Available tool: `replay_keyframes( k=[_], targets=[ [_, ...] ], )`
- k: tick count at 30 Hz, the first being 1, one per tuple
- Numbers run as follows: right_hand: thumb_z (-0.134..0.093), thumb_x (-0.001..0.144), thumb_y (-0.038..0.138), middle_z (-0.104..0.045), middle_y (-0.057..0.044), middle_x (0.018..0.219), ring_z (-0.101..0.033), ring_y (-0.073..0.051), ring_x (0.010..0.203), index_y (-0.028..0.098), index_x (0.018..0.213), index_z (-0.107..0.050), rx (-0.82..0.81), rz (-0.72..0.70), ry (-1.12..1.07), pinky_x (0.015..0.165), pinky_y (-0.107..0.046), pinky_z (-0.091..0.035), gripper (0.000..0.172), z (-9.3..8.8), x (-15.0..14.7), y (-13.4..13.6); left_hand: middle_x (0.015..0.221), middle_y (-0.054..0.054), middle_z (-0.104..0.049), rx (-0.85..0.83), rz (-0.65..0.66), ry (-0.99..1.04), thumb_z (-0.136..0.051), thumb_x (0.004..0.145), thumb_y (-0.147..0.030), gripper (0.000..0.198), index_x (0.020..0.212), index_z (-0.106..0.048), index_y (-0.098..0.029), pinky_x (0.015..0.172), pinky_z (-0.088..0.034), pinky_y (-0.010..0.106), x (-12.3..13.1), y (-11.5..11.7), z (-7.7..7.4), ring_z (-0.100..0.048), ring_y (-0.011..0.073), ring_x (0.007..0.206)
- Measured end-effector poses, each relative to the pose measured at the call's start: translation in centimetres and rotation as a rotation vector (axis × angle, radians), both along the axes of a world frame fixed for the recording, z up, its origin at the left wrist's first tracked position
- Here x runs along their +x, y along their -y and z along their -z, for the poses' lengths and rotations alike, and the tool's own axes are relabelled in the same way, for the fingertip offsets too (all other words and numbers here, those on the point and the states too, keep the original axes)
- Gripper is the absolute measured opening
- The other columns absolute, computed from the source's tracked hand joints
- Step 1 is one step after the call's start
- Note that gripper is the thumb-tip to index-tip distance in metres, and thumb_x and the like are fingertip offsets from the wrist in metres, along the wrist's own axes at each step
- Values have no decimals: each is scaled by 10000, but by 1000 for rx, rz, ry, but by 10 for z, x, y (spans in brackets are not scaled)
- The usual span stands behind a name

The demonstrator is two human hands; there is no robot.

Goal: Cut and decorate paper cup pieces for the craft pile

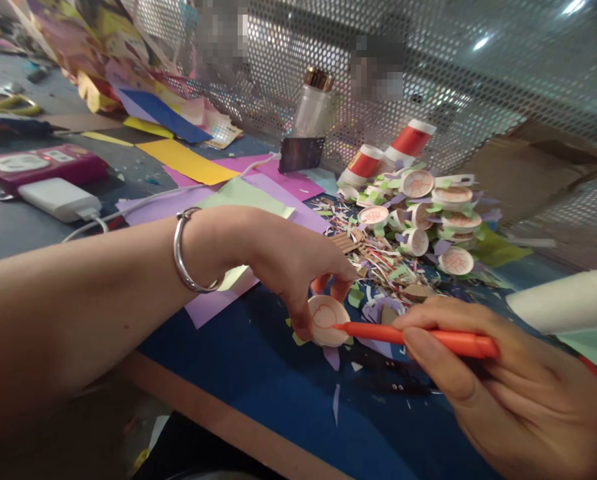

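My left hand [293,260], with a silver bangle [185,257] on its wrist, pinches a small round paper cup base [327,320] against the blue table top [278,387]. My right hand [503,393] is closed around an orange marker pen [428,339]. The pen's tip touches the disc, where an orange outline is drawn. Coloured paper scraps lie around the disc.
A heap of similar drawn discs [423,213] and paper shreds lies behind. Red-and-white paper cups [393,157], a clear bottle [313,107] and a phone [301,155] stand by a perforated metal screen. Coloured paper sheets [188,160], a charger [58,198] and a power strip [38,163] lie left.
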State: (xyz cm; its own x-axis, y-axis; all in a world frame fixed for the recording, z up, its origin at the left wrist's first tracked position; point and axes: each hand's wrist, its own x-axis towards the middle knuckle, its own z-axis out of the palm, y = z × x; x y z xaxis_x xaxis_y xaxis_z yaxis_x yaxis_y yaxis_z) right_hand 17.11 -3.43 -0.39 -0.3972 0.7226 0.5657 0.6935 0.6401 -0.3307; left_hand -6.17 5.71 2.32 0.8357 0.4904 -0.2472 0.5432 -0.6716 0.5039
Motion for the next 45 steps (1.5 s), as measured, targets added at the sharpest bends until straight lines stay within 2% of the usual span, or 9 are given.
replay_keyframes(
  k=[5, 10, 18, 23, 33, 39, 45],
  targets=[
    [-606, 960, 287, -735, 101, 828, -704, -108, 675, 338, 949, -679, -12, -6, -20, 686, -194, -531, 89, 1, -1, -2, 1117, -8, -685, -17, -6, -3, -819, 652, -428, 475, 1068, -659, -261, 796, -461, 276, 0, 1, 0, -628, 214, 975],
    [-602, 967, 279, -747, 85, 878, -719, -126, 741, 335, 996, -683, -31, -69, -14, 740, -212, -543, 103, 5, -3, -6, 1151, 21, -682, -13, 15, -6, -830, 669, -415, 486, 1084, -654, -233, 756, -456, 268, 0, 0, -1, -628, 211, 969],
    [-604, 967, 248, -746, 100, 929, -724, -95, 814, 331, 1046, -678, -27, -80, 5, 794, -165, -521, 137, 7, -4, -7, 1159, 16, -684, -9, 12, -6, -825, 661, -420, 488, 1083, -659, -241, 761, -459, 272, -1, 0, 0, -632, 214, 967],
    [-593, 964, 255, -739, 105, 902, -720, -91, 775, 337, 1017, -672, -57, -86, -7, 749, -171, -523, 125, 5, -3, -5, 1140, -5, -680, 1, 0, 2, -810, 656, -465, 485, 1071, -660, -264, 781, -462, 282, 0, 0, 1, -632, 222, 972],
    [-626, 941, 292, -737, 103, 843, -722, -100, 722, 337, 956, -689, -37, -23, -33, 710, -179, -530, 79, 2, -2, -1, 1144, 6, -685, -23, 12, 0, -817, 653, -438, 485, 1074, -658, -255, 792, -453, 279, 0, -1, 2, -619, 216, 962],
    [-607, 963, 278, -734, 89, 843, -698, -98, 667, 326, 973, -686, -24, -31, -13, 655, -185, -526, 93, 3, -3, -7, 1151, 4, -671, -5, 31, 6, -734, 704, -315, 377, 1066, -658, -246, 745, -457, 268, 0, 0, -1, -624, 205, 970],
    [-606, 961, 266, -755, 65, 904, -721, -137, 738, 313, 1014, -686, -15, -16, 36, 736, -231, -548, 107, 6, -2, -9, 1121, 1, -679, -16, 37, 4, -743, 675, -283, 389, 1051, -650, -244, 751, -464, 267, -1, 0, -2, -632, 208, 962]
  ],
)
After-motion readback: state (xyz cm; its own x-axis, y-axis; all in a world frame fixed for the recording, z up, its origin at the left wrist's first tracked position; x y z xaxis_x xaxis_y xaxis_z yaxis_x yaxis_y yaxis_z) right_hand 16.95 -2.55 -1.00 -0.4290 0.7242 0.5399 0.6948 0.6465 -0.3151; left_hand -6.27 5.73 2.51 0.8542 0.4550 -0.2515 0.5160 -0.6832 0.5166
